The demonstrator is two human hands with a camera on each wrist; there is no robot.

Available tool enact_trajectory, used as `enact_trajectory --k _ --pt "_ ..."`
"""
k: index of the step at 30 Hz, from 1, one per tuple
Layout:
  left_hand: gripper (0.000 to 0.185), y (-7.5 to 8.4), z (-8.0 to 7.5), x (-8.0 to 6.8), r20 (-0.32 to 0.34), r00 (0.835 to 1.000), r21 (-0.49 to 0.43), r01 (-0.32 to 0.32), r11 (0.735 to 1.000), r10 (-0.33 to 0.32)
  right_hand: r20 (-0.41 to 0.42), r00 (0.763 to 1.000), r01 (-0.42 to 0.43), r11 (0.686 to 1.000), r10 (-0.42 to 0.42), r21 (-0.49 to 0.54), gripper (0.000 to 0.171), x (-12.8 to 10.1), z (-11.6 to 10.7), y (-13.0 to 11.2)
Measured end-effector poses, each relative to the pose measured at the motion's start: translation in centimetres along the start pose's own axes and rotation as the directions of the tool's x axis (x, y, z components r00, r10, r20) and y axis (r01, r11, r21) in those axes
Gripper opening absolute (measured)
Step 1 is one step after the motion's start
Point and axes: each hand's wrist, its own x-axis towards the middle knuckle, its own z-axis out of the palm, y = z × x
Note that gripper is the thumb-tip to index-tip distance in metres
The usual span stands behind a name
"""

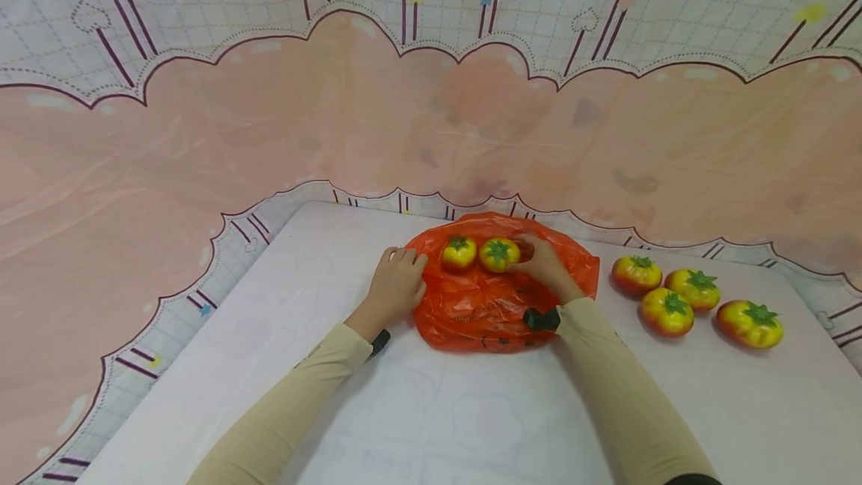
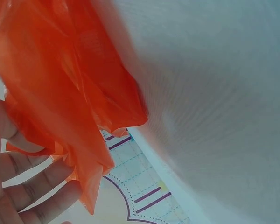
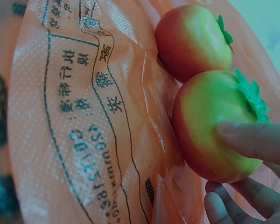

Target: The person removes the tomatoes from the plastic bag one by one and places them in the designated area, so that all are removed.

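Note:
A red plastic bag [image 1: 485, 316] lies spread on the white table, with printed lettering seen close up in the right wrist view. Two yellow-and-red tomatoes with green leafy tops sit side by side on it: a left tomato [image 1: 459, 254] and a right tomato [image 1: 498, 254]. My right hand [image 1: 542, 264] holds the right tomato, thumb [image 3: 242, 137] on its side and fingers under it. At the bag's left edge my left hand [image 1: 399, 283] grips the gathered plastic [image 2: 70, 107], its fingers curled about the film.
Several more tomatoes [image 1: 667, 312] stand in a loose group on the table [image 1: 431, 425] right of the bag. A patterned cloth backdrop [image 1: 431, 118] rises behind the table's far edge. Dark wrist devices [image 1: 541, 319] sit under both sleeves.

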Motion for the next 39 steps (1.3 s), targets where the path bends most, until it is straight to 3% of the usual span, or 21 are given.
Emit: enact_trajectory --k 8,16,29,39 --pt "0.026 0.0 0.0 0.1 0.013 1.000 -0.005 0.011 1.000 -0.011 0.033 0.999 -0.014 0.999 0.013 0.044 0.060 -0.2 -0.3 -0.3" --pt "0.026 0.0 -0.1 0.2 0.004 1.000 0.004 0.005 1.000 -0.005 0.085 0.991 -0.106 0.994 0.104 0.012 0.066 -0.4 -0.7 -0.8" --pt "0.025 0.0 -0.2 0.1 0.007 1.000 -0.010 0.009 1.000 -0.009 0.070 0.982 -0.178 0.982 0.173 0.070 0.065 -0.8 -0.7 -1.0" --pt "0.025 -0.1 -0.2 0.1 0.013 1.000 -0.015 0.013 1.000 -0.013 0.068 0.983 -0.180 0.975 0.173 0.132 0.066 -1.7 -1.0 -1.5"
